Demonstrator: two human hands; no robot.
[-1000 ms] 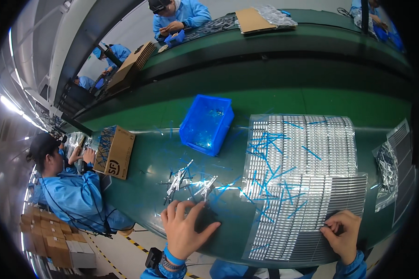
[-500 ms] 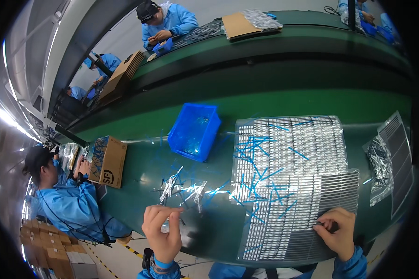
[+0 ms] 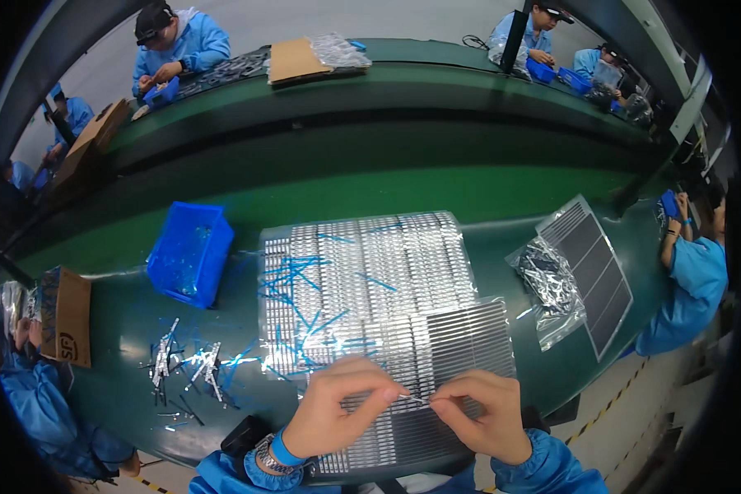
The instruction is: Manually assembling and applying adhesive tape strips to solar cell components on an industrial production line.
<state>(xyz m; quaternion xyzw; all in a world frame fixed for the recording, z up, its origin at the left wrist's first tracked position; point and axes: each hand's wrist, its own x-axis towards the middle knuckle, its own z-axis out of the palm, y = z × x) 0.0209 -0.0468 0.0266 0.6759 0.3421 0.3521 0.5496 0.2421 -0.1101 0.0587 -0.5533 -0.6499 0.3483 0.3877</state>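
A thin, small silvery strip (image 3: 412, 398) spans the gap between my two hands, over the sheets. My left hand (image 3: 337, 407) pinches its left end between thumb and forefinger. At the other end, my right hand (image 3: 487, 412) closes thumb and fingers on it. Beneath lie clear sheets with rows of silver strips (image 3: 387, 280), and a sheet of dark strips (image 3: 469, 342) overlaps them on the right. Thin blue strips (image 3: 292, 280) are scattered over the left part of the silver sheets. Loose silver and black strips (image 3: 210, 366) lie in small heaps to the left.
A blue bin (image 3: 219, 263) stands at the left, near a cardboard box (image 3: 74, 317). On the right lie a clear bag of strips (image 3: 547, 280) and a dark sheet (image 3: 593, 276). Co-workers sit beyond the green bench (image 3: 346, 193) and on both sides.
My view has swung right. My left hand has come across to meet my right one, which has lifted from the dark sheet; the strip is now held between them.
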